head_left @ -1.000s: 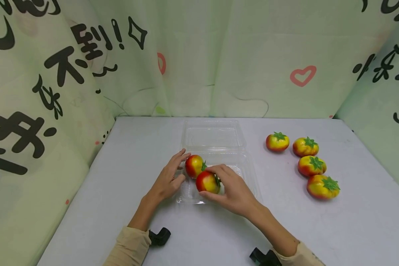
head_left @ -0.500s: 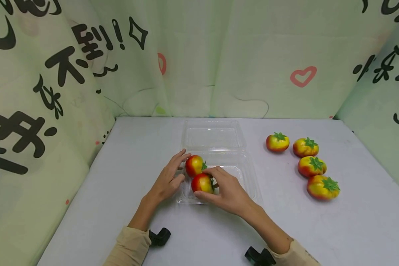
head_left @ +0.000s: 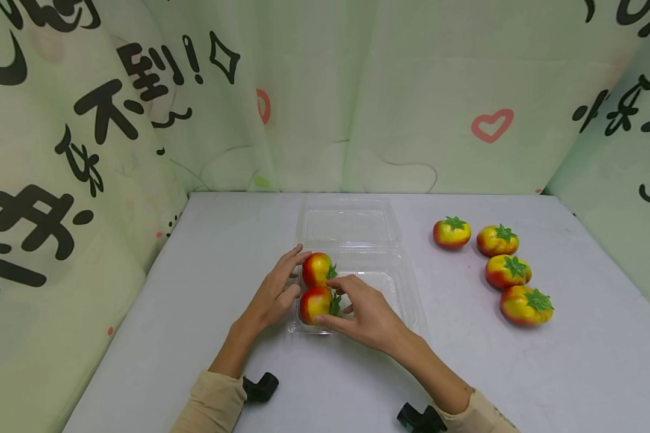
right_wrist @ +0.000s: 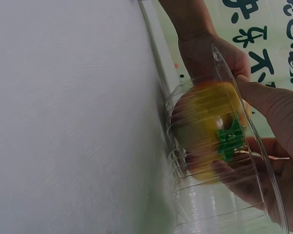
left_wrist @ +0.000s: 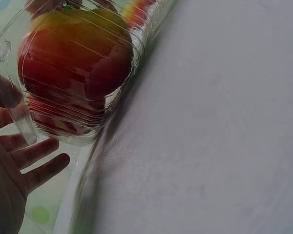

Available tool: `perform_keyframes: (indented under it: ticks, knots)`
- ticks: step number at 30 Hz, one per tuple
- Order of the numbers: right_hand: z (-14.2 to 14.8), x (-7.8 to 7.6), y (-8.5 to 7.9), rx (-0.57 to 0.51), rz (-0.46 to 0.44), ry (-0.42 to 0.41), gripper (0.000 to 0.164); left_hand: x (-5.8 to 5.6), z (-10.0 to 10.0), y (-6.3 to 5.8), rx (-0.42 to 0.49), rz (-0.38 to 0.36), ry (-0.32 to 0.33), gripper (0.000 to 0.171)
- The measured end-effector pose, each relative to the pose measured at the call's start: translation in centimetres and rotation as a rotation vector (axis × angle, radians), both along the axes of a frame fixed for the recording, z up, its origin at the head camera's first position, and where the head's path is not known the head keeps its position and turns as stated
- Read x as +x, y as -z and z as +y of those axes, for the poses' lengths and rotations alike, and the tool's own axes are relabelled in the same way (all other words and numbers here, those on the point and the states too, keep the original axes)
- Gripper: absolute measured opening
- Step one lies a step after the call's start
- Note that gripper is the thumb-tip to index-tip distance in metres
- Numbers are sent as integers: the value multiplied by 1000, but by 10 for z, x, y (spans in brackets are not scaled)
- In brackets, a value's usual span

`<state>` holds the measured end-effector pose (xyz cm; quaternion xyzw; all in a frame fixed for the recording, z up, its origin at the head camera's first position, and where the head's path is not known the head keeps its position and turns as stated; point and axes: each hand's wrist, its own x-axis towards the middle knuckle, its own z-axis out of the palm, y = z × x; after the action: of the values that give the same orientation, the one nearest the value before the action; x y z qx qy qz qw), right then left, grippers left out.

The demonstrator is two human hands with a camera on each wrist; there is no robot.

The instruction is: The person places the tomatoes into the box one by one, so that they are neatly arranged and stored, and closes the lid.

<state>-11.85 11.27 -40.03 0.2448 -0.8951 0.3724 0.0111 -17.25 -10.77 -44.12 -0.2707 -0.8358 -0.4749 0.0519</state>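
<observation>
A clear plastic clamshell box lies open on the table, lid at the back. Two red-yellow toy tomatoes stand one behind the other along its left side: the far tomato and the near tomato, green leaves turned right. My right hand holds the near tomato between thumb and fingertips, inside the box; the right wrist view shows this tomato through the clear wall. At the box's left rim, my left hand rests with fingers extended. Its spread fingers show beside the wall in the left wrist view.
Several more toy tomatoes stand to the right of the box on the white table. Printed curtains enclose the back and sides. Black wrist mounts stick out from both forearms.
My right hand has moved the near tomato left and slightly toward me, to the box's left side in front of the other tomato. The left hand has stayed in place.
</observation>
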Motion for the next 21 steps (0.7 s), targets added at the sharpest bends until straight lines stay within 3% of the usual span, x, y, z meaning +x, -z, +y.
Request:
perform_keyframes:
  ticks: [13, 21]
  knots:
    - [10, -1, -1, 42, 98, 14, 58, 0, 0, 0, -5, -6, 2, 68]
    - [19, -3, -2, 32, 100, 34, 57, 0, 0, 0, -4, -11, 0, 69]
